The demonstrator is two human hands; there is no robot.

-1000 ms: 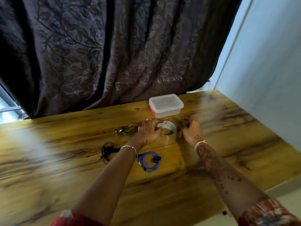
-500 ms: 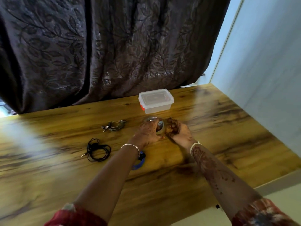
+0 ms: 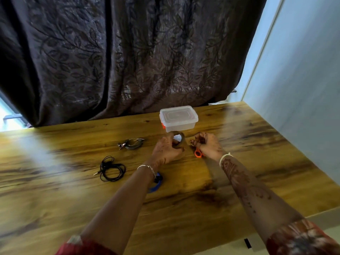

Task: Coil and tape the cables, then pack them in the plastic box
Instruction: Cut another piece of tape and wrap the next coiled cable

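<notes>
You are gripping the tape roll (image 3: 181, 142) in your left hand (image 3: 167, 150) at mid-frame, your right hand (image 3: 206, 147) beside it pinching what seems the tape end (image 3: 192, 143), while the blue cable (image 3: 154, 187) is lying nearest on the desk (image 3: 184, 208), below-left under your left wrist.

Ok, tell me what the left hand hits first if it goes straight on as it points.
Likely the plastic box: the left hand, gripping the tape roll, points at its near wall, though depth is unclear.

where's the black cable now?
Head view: the black cable lies on the table, nearer than the grey cable, left of the blue cable.
</notes>
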